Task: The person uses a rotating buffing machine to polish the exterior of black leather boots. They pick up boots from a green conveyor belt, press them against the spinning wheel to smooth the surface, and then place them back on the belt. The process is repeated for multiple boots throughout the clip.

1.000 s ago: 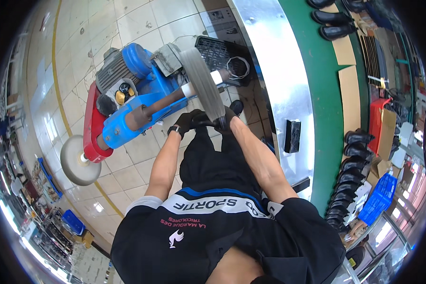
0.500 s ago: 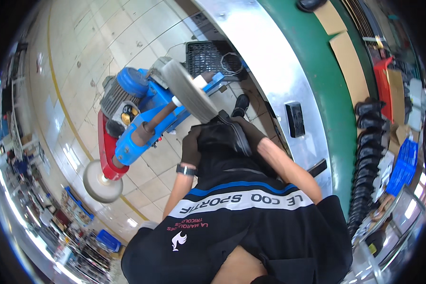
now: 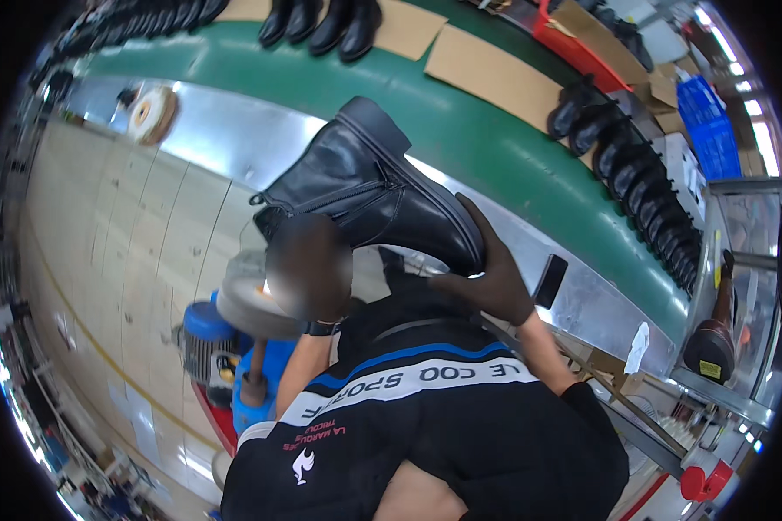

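I hold a black ankle boot [image 3: 365, 195] with a side zip up in front of me, its toe pointing right. My right hand [image 3: 488, 280], in a black glove, grips the toe and sole from below. At the heel end my left hand [image 3: 308, 271] shows only as a blur against the boot's underside. The boot hangs above a round buffing wheel [image 3: 250, 306] on a blue machine [image 3: 207, 340].
A green conveyor belt [image 3: 495, 152] with a metal edge curves past the boot. It carries several black boots [image 3: 634, 165] and cardboard sheets [image 3: 487, 74]. A small black device [image 3: 549, 280] lies on the metal edge. A blue crate [image 3: 708, 122] stands at the right, and tiled floor [image 3: 122, 243] lies to the left.
Both hands have lifted the boot off the buffing wheel and raised it toward the conveyor. The view has swung toward the belt.
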Motion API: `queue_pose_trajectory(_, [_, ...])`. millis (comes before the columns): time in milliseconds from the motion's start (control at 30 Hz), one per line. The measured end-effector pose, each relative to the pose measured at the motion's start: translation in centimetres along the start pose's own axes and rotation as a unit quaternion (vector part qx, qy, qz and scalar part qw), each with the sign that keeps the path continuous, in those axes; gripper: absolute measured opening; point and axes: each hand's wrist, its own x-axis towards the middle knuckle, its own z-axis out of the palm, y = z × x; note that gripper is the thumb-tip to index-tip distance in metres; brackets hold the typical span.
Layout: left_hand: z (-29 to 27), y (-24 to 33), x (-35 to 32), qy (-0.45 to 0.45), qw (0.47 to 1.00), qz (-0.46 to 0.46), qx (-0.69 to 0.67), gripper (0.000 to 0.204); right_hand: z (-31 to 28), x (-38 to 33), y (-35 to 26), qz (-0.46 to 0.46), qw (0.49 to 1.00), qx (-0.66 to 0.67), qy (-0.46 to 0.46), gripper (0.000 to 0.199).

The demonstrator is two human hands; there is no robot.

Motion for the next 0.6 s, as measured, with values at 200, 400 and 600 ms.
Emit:
queue_pose_trajectory(200, [6.4,10.8,9.5,0.083,0.96,0.179,-0.198,0.021,-2.1,7.8,6.8,-0.052,0.917,0.358,0.17,0.063])
queue_pose_trajectory(400, [8.9,8.1,8.4,-0.016,0.98,-0.046,-0.193,0.026,-12.5,25.3,17.0,-0.088,0.793,0.482,0.362,0.046])
queue_pose_trajectory(600, [7.6,-3.1,1.3,-0.143,0.982,-0.118,0.034,0.025,-29.2,36.3,31.1,-0.012,0.747,0.559,0.36,0.038])
